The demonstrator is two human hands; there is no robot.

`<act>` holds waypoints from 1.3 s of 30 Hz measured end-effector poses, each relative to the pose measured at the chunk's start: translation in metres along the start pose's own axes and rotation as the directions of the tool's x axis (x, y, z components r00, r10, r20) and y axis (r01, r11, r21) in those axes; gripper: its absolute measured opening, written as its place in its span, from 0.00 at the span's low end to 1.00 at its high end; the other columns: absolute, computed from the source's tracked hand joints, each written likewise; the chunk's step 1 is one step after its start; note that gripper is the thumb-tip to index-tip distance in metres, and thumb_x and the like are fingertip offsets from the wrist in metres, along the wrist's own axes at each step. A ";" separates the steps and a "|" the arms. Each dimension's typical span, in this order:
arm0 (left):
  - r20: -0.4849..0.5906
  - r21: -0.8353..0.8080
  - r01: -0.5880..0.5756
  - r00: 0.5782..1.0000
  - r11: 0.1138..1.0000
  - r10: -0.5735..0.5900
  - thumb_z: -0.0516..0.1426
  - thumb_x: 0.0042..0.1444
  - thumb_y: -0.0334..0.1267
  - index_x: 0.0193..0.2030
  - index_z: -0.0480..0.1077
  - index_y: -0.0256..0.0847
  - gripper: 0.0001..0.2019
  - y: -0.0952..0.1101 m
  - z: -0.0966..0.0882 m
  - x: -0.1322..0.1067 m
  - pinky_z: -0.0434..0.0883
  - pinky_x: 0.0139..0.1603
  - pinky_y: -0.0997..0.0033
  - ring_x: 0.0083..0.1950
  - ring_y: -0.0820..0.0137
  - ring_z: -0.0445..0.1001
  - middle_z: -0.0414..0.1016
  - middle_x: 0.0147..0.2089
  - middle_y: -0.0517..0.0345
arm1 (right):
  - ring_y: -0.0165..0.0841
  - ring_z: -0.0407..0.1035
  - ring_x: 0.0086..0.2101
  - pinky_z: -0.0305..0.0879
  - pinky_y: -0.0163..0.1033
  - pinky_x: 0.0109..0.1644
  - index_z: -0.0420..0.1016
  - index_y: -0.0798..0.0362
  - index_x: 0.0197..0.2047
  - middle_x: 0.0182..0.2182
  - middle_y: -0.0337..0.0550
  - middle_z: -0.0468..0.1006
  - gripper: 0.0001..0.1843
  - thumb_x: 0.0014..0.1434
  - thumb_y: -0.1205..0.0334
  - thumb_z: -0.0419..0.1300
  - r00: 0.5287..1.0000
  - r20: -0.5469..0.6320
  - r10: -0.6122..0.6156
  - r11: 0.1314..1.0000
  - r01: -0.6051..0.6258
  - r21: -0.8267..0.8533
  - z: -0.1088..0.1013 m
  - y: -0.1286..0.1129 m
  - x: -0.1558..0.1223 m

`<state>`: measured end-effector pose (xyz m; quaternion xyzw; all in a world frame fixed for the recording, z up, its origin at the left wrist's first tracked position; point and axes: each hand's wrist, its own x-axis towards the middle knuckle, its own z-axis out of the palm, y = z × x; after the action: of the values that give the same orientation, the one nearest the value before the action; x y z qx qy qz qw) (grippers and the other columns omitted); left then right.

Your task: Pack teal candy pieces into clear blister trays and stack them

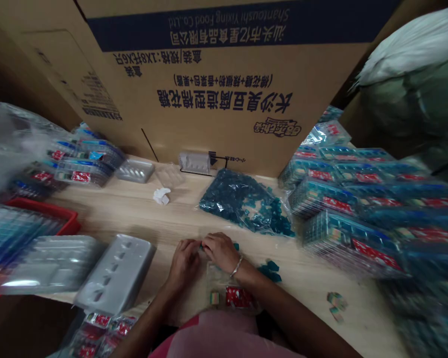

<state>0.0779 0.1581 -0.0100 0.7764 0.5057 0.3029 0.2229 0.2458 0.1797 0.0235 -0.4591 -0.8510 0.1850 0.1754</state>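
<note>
My left hand (183, 263) and my right hand (220, 251) meet over a light wooden table (112, 214), their fingers closed together on a small teal piece (201, 246). A thin bangle circles my right wrist. Just beyond my right fingers lies another teal piece (236, 246), and a loose heap of them (269, 271) sits beside that wrist. Below my hands is a clear plastic packet with a red label (227, 293). A large clear bag of teal pieces (244, 201) lies farther ahead, out of reach of my fingers.
Grey plastic trays (115, 273) and a red crate (45, 214) stand at left. Stacked wrapped packs (351, 238) rise at right. A printed cardboard box (209, 84) stands behind the table, with a crumpled white tissue (162, 196) and clear trays (194, 162) before it.
</note>
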 end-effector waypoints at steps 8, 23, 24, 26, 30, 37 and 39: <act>0.014 0.137 -0.123 0.992 0.983 0.122 0.52 0.56 0.35 0.49 0.69 0.41 0.14 0.012 -0.004 -0.005 0.66 0.52 0.55 0.53 0.59 0.68 0.70 0.52 0.46 | 0.33 0.68 0.35 0.61 0.35 0.41 0.72 0.52 0.32 0.31 0.41 0.75 0.07 0.59 0.67 0.53 0.929 -0.258 0.265 0.960 -0.230 0.158 -0.046 0.030 -0.057; 0.038 -0.619 0.529 0.758 0.581 -0.651 0.63 0.33 0.39 0.43 0.68 0.34 0.26 0.015 -0.005 0.041 0.68 0.33 0.72 0.31 0.71 0.71 0.71 0.30 0.61 | 0.31 0.68 0.27 0.59 0.34 0.32 0.69 0.52 0.35 0.25 0.36 0.73 0.13 0.45 0.73 0.55 0.799 -0.147 0.583 0.807 -0.548 0.219 -0.021 0.052 -0.044; 0.060 -0.639 0.544 0.740 0.544 -0.669 0.64 0.33 0.39 0.44 0.68 0.34 0.26 0.018 -0.007 0.043 0.66 0.31 0.73 0.30 0.72 0.70 0.70 0.29 0.62 | 0.30 0.68 0.27 0.60 0.34 0.33 0.68 0.52 0.35 0.25 0.35 0.73 0.13 0.44 0.73 0.54 0.798 -0.160 0.581 0.800 -0.525 0.289 -0.019 0.054 -0.044; 0.090 -0.657 0.565 0.716 0.499 -0.692 0.64 0.33 0.39 0.44 0.68 0.34 0.27 0.021 -0.012 0.046 0.64 0.29 0.74 0.28 0.74 0.69 0.71 0.29 0.62 | 0.31 0.69 0.30 0.63 0.34 0.35 0.68 0.52 0.36 0.28 0.36 0.73 0.15 0.42 0.72 0.54 0.782 -0.183 0.596 0.763 -0.480 0.434 -0.013 0.057 -0.045; 0.137 -0.674 0.603 0.668 0.426 -0.731 0.64 0.33 0.38 0.44 0.68 0.33 0.27 0.021 -0.020 0.047 0.61 0.26 0.76 0.24 0.77 0.67 0.72 0.28 0.61 | 0.35 0.70 0.39 0.67 0.38 0.40 0.65 0.54 0.48 0.40 0.45 0.74 0.28 0.39 0.71 0.55 0.715 -0.176 0.677 0.639 -0.451 0.623 -0.007 0.057 -0.046; 0.304 -0.628 0.680 0.662 0.379 -0.686 0.64 0.36 0.39 0.42 0.70 0.32 0.24 0.039 -0.032 0.039 0.58 0.24 0.76 0.22 0.76 0.67 0.75 0.26 0.57 | 0.27 0.67 0.23 0.67 0.36 0.29 0.58 0.54 0.57 0.46 0.51 0.73 0.37 0.40 0.70 0.55 0.772 -0.023 0.635 0.480 -0.371 0.795 -0.024 0.044 -0.065; 0.312 -0.626 0.637 0.733 0.450 -0.604 0.62 0.40 0.40 0.41 0.72 0.35 0.19 0.051 -0.032 0.033 0.61 0.26 0.76 0.26 0.74 0.70 0.77 0.29 0.55 | 0.29 0.70 0.26 0.68 0.36 0.29 0.61 0.54 0.55 0.38 0.45 0.76 0.32 0.43 0.70 0.53 0.823 -0.077 0.563 0.520 -0.280 0.807 -0.036 0.038 -0.079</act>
<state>0.0987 0.1695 0.0539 0.3991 0.5944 0.3502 0.6039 0.3305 0.1376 0.0265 -0.5591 -0.5076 0.4853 0.4408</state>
